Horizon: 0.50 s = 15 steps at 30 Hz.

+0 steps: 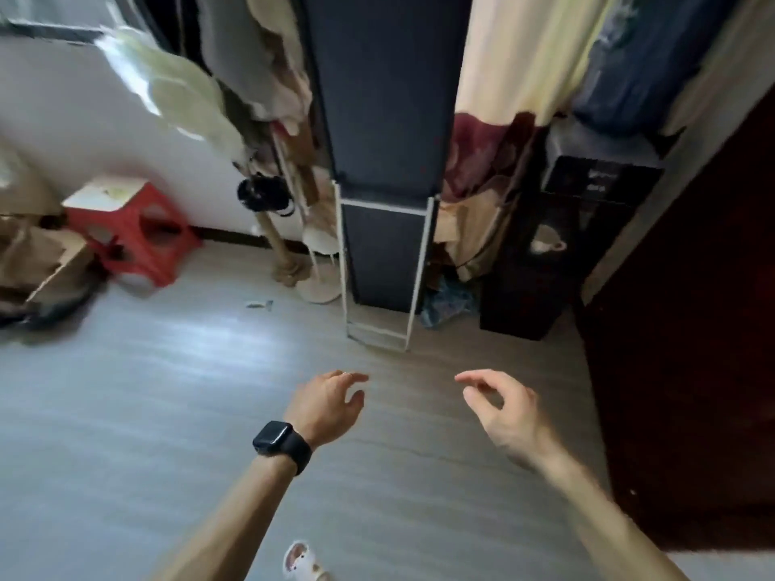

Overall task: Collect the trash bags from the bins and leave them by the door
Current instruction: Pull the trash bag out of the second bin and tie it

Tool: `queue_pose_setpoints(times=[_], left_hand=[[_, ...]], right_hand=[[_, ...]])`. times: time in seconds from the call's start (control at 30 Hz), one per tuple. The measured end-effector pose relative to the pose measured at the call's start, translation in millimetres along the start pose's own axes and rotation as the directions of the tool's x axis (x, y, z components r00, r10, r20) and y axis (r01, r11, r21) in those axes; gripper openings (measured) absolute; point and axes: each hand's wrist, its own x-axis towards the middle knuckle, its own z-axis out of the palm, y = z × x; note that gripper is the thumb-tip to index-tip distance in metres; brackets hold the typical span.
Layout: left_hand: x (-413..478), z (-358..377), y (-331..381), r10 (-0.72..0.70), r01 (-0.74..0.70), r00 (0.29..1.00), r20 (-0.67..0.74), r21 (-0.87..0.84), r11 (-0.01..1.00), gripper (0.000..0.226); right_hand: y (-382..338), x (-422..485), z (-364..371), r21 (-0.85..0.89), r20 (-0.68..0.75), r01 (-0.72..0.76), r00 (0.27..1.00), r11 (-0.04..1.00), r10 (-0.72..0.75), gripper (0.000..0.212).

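Holding nothing: left grip (329, 402), fingers loosely curled and parted, empty, a black watch (276, 440) on its wrist; right grip (499, 406), likewise slack, thumb and forefinger near each other but pinching nothing. Both hang over the grey floor (167, 413), apart from one another. Below them, one white slipper (300, 559). Ahead, a dark panel in a white frame (386, 262); to its right, a black cabinet (566, 253); further right, a dark brown surface (692, 371), possibly the door. Far left, a red stool (134, 228) beside cardboard (37, 253). Trash bags and bins: none that I can make out in view. Handling, by my judgement: thin, soft, slippery film, easily torn, weight unknown. I would gather the mouth and take hold at the bunched neck, not the belly.
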Motion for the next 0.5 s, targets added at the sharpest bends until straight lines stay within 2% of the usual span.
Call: queue_pose_setpoints(times=[0.1, 0.2, 0.3, 0.4, 0.5], left_hand=[[-31.9, -30.6, -100.2, -0.165, 0.158, 0.983, -0.084, -0.086, 0.984, 0.039], [-65.8, -59.0, -193.7, -0.320, 0.303, 0.941, -0.109, -0.147, 0.942, 0.039], [-115.8, -90.2, -288.6, -0.483, 0.450, 0.861, -0.158, -0.205, 0.869, 0.039], [-163.1, -121.3, -354.7, -0.601, 0.562, 0.777, -0.184, -0.226, 0.796, 0.040], [-213.4, -148.8, -418.3, -0.711, 0.660, 0.666, -0.225, -0.266, 0.702, 0.040]], right_hand=[[-73.6, 37.2, 83.2, -0.070, 0.149, 0.134, 0.981, 0.989, -0.122, 0.017], [-144.9, 65.8, 170.6, -0.106, 0.287, 0.280, 0.927, 0.954, -0.240, 0.017], [-221.8, 79.6, 264.1, -0.094, 0.445, 0.392, 0.839, 0.915, -0.313, 0.018], [-289.4, 84.9, 335.9, -0.050, 0.516, 0.472, 0.767, 0.880, -0.382, 0.018], [-356.2, 81.5, 411.3, 0.015, 0.600, 0.548, 0.664, 0.836, -0.446, 0.018]])
